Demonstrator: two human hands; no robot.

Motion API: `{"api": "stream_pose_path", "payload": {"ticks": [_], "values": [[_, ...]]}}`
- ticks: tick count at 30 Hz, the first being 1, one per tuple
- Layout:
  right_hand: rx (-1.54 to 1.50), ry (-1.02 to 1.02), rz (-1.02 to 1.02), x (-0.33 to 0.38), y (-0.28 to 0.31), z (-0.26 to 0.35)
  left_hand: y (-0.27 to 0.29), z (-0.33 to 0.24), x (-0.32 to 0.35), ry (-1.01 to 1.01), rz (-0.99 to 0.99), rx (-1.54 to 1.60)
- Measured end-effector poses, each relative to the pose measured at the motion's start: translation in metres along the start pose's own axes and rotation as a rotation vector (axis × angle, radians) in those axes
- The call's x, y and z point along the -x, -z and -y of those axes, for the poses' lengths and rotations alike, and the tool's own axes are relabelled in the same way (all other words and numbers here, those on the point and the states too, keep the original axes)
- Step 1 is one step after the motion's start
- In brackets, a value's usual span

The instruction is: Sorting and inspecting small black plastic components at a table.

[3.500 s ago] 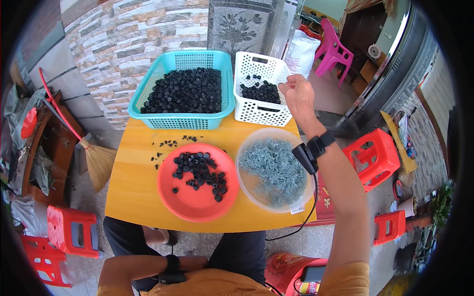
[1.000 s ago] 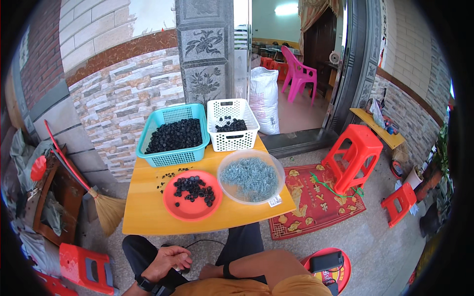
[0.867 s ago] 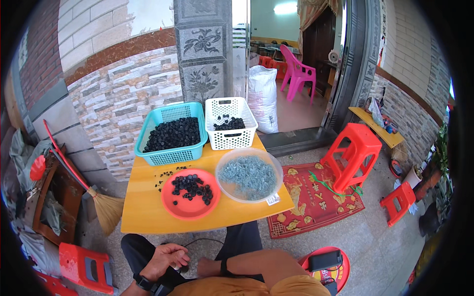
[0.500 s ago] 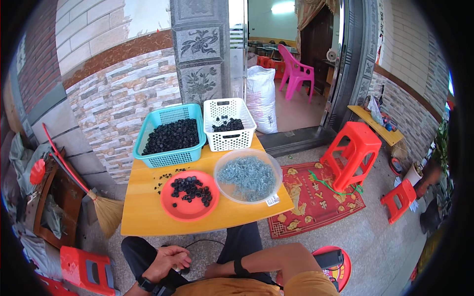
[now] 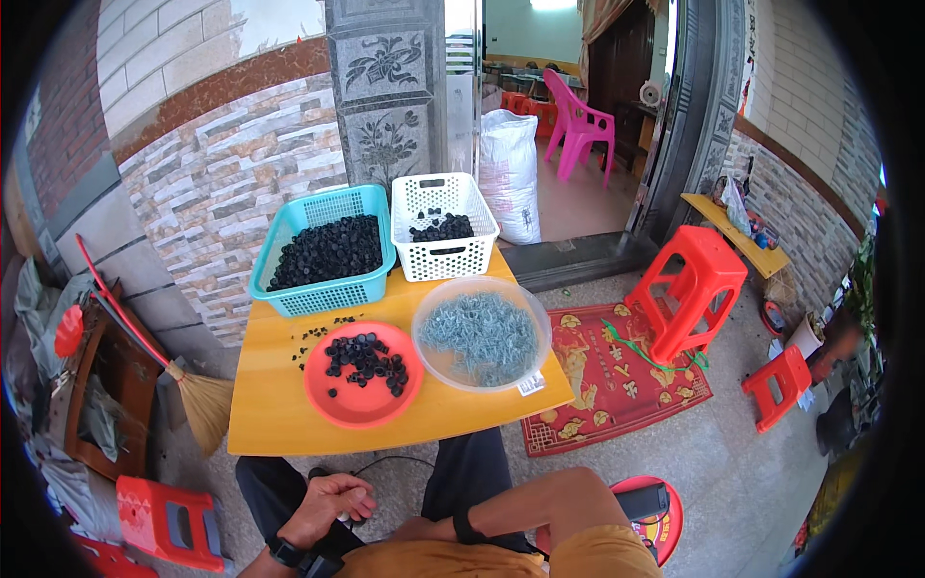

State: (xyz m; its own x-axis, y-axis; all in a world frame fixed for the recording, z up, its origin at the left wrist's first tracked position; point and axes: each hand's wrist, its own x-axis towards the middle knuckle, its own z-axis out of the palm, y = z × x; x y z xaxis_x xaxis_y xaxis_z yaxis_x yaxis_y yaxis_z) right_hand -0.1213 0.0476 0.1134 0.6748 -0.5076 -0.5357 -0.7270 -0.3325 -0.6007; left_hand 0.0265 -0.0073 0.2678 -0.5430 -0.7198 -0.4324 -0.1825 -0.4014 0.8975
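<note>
Below the table edge, my left hand (image 5: 335, 503) is held over my lap with its fingers curled together. Whatever they may hold is too small or hidden to make out. My right hand (image 5: 416, 530) rests low between my thighs, its fingers hidden from sight. On the yellow table (image 5: 453, 422), nearest to my hands, stands a red round plate (image 5: 358, 415) of small black caps (image 5: 366, 361). To its right a clear round tub (image 5: 421, 355) holds a heap of thin grey-blue pieces (image 5: 482, 332). Black crumbs (image 5: 313, 334) lie beside the plate.
Behind them stand a teal basket (image 5: 323, 300) and a white basket (image 5: 445, 263), both with black parts. A red stool (image 5: 696, 260) stands on the red mat (image 5: 617, 385) at right. A broom (image 5: 200, 405) leans at left, above another red stool (image 5: 169, 525).
The table and everything on it sit slightly higher and further left in the picture, as the view has tilted a little. My hands keep nearly the same pose.
</note>
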Motion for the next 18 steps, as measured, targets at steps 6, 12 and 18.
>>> {"api": "stream_pose_path", "payload": {"ticks": [6, 12, 18], "values": [[-0.043, 0.113, -0.006, 0.007, 0.005, -0.002, 0.003, -0.006, -0.006, 0.013, 0.014, 0.004], [0.113, 0.205, 0.054, -0.004, 0.006, -0.013, -0.001, -0.003, -0.012, 0.004, -0.001, 0.028], [-0.065, 0.259, 0.101, -0.045, -0.02, -0.044, -0.004, -0.008, -0.014, 0.0, 0.02, 0.018]]}}
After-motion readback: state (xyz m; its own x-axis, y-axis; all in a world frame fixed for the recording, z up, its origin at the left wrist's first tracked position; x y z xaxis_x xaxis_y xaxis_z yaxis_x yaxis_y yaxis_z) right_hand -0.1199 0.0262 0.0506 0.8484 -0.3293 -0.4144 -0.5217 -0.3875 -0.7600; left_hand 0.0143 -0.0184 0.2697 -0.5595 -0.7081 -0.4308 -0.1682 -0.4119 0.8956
